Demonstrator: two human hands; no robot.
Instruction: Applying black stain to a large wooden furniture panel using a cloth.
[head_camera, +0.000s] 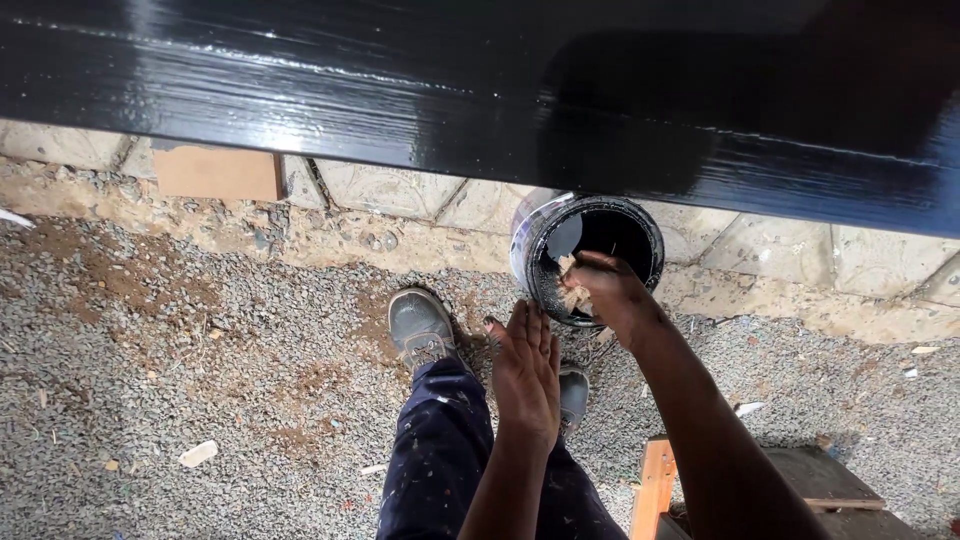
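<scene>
A tin of black paint (632, 226) stands on the ground below a glossy black-painted board (400, 80). My right hand (608, 290) reaches into the tin's mouth, closed on a pale wad of sponge or rag (573, 292). My left hand (526, 372) hovers flat with fingers together, just left of the tin, holding nothing. My paint-flecked dark trousers (440, 450) and grey shoes (420, 325) are below.
Gravel (150, 380) covers the ground, with stone paving (400, 190) along the far side under the board. A small wooden block (218, 172) lies on the paving. A wooden stool or frame (800, 480) stands at lower right.
</scene>
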